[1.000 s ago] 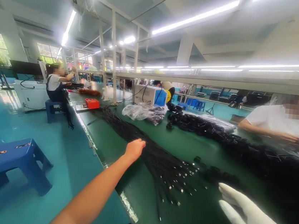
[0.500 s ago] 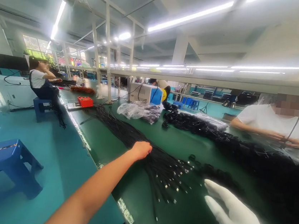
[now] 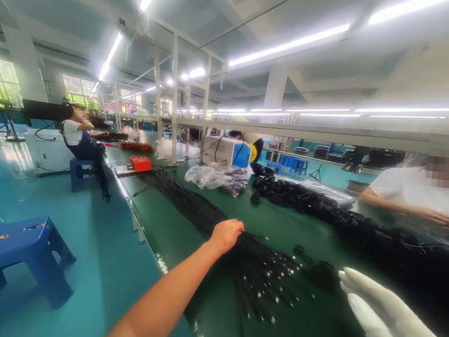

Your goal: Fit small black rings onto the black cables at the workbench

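A long bundle of black cables (image 3: 199, 206) lies on the green table, its ends fanned out toward me with small pale connector tips (image 3: 272, 277). My left hand (image 3: 227, 235) is bare and closed over the upper side of the fan, gripping cable; how many strands it holds is hidden. One cable end pokes out to the right of those fingers. In a white glove, my right hand (image 3: 389, 317) is held over the table at the lower right, thumb and fingers apart, with nothing in it. Small black loops (image 3: 320, 271) lie just left of its fingertips.
Coiled black cables (image 3: 348, 220) form a long heap on the right. Behind the bundle are clear plastic bags (image 3: 217, 177), a blue-and-white machine (image 3: 226, 151) and a red box (image 3: 140, 164). One co-worker (image 3: 412, 190) sits opposite, another (image 3: 76, 133) far left. A blue stool (image 3: 17, 245) stands left.
The view has swung a little left, so the scene sits further right. My left hand stays closed at the bundle, and a cable end now shows beside it. My right hand has shifted right.
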Demonstrator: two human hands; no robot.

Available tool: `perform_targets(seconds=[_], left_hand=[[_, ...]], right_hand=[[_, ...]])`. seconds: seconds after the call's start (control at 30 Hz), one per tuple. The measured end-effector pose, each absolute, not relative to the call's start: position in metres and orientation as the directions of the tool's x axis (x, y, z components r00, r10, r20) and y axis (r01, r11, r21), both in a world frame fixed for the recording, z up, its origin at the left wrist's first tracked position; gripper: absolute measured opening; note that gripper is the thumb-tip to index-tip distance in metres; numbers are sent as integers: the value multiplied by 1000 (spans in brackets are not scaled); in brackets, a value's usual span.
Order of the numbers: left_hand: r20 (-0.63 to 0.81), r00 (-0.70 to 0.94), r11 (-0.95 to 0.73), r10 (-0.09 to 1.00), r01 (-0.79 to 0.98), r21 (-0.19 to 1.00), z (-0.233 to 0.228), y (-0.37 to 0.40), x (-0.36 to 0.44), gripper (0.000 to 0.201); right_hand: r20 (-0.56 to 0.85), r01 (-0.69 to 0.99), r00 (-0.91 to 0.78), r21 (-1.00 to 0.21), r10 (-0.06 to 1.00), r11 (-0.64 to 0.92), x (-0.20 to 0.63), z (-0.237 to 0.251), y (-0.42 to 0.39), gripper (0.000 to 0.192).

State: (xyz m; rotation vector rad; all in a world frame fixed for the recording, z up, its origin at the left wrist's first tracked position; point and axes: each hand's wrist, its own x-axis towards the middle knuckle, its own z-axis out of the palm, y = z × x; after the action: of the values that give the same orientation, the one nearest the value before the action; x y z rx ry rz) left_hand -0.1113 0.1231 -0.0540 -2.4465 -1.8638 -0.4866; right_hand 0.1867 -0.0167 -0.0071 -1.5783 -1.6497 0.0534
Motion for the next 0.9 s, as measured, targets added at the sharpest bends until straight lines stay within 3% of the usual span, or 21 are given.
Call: perform_targets(seconds=[0.1, 0.27, 0.43, 0.63, 0.8, 0.9], left_hand=[[204, 256, -288, 945, 946, 146, -63, 130, -99, 27], [133, 325, -342, 936, 930, 131, -78, 127, -92, 26], [116, 371, -386, 921, 908, 162, -75, 123, -109, 27], [196, 87, -118, 977, 981, 155, -68, 125, -186, 26], [227, -124, 92, 966, 985, 144, -69, 146, -254, 27], [234, -204, 173, 951, 974, 143, -69, 167, -294, 27]], right_hand=[[430, 772, 99, -602, 897, 203, 181, -3, -24, 41], [422, 800, 160, -585, 893, 133, 184, -7, -26, 42], [329, 816, -99, -514, 939, 266, 178, -25, -6, 43], [172, 860, -319, -361, 932, 361, 131, -48, 36, 40], [197, 774, -534, -279, 822, 569, 51, -38, 68, 35], [153, 746, -594, -263, 790, 612, 5, -33, 101, 34]])
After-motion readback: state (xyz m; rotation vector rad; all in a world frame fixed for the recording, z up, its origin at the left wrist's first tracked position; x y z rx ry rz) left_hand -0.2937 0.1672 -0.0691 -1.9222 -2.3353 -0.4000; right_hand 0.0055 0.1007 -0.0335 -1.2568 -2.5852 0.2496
